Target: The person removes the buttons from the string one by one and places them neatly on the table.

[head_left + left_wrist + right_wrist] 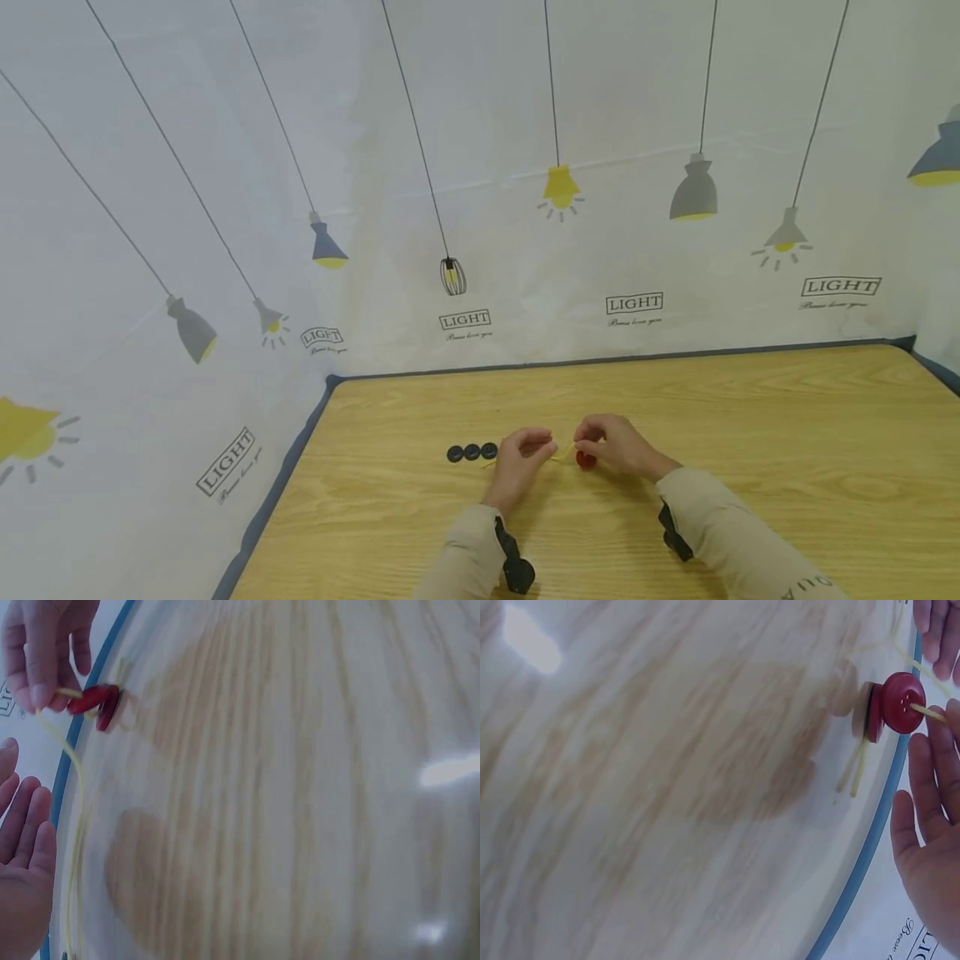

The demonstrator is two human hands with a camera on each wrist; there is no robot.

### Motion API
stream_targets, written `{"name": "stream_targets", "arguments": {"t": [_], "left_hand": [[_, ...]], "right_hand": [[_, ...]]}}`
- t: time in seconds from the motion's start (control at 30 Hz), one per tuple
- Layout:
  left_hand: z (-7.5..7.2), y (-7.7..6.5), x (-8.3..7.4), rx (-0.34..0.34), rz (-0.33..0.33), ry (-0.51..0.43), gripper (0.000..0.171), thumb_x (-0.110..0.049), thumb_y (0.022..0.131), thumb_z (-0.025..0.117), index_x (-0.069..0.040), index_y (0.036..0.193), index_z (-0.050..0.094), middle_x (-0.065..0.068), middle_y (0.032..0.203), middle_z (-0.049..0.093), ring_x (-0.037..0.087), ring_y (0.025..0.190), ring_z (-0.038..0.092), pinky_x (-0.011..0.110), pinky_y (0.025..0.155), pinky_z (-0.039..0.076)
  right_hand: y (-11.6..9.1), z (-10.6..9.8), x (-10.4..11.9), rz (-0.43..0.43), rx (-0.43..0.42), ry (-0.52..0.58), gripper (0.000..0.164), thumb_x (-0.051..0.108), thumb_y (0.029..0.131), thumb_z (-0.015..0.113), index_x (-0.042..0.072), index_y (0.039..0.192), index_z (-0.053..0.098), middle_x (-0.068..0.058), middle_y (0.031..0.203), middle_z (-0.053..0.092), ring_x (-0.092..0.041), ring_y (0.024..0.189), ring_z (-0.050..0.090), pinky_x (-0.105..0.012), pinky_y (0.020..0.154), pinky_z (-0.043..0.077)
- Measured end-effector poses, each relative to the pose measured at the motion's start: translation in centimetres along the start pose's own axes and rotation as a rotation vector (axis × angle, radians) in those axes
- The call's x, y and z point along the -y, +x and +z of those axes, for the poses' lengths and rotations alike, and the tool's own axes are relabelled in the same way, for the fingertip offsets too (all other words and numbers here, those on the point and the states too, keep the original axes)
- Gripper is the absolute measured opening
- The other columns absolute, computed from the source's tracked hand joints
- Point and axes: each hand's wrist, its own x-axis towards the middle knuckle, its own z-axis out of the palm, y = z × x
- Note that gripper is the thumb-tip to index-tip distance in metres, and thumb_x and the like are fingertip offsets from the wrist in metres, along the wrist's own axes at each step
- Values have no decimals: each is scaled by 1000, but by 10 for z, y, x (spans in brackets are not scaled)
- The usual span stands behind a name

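Note:
My right hand (617, 446) pinches a yellow string (928, 712) between thumb and fingertips. That string passes through a round red button (902, 705) with small holes. A second red button (874, 714) sits on edge right behind it, and short string ends stick out beyond. My left hand (521, 462) is to the left, thumb and fingers apart, close to the string. In the left wrist view the left hand's fingers (28, 825) are loosely extended, and a long strand of string (79, 780) hangs past them toward the table.
Three round black buttons (472, 452) lie in a row on the wooden table (375, 517), left of my left hand. A loose string end lies beside them. Behind the table stands a white curtain (510, 250) printed with lamps.

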Motion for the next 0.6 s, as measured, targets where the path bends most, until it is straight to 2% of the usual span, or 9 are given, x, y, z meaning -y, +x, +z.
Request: {"name": "stream_targets", "arguments": {"t": [0.23,0.47,0.6], "left_hand": [[13,-2,-1,44,5,-11,24,-12,83,62,3,101,61,8,97,62,16,88,59,24,78,46],[16,-6,0,49,11,77,17,-15,83,63,1,90,64,4,83,63,7,72,55,21,67,45],[16,-5,-2,50,-28,92,17,-19,83,62,-3,86,66,-1,80,62,5,70,52,20,63,43]], "right_hand": [[0,0,6,5,5,17,5,8,83,61,8,79,60,3,72,58,-8,65,51,-24,58,41],[1,-1,9,15,7,18,4,7,83,61,7,79,60,2,72,58,-10,67,52,-25,60,41],[1,-1,7,20,3,21,4,4,81,63,3,79,60,0,72,59,-12,67,53,-26,59,42]]}}
